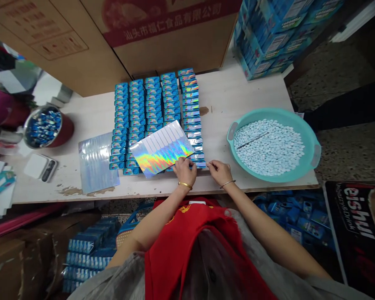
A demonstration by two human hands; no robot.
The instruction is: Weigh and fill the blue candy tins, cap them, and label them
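Several columns of small blue boxes (137, 111) stand on the white table. Across their front part lies a shiny rainbow sticker sheet (162, 149) with pale strips along its upper half. My left hand (185, 170) is closed at the sheet's lower right corner, its fingers pinched on the sheet's edge. Just right of the front end of the rightmost column, my right hand (219, 171) is closed, thumb and fingertips together beside a shiny strip; what is between them is too small to make out. Shiny strips lie along the boxes of that rightmost column.
A teal basin (316, 143) of pale tablets sits at the right. Left are a second clear sheet (98, 164), a bowl (67, 127) of blue packets and a small scale (40, 167). Cartons (171, 54) and stacked blue packs (268, 41) stand behind.
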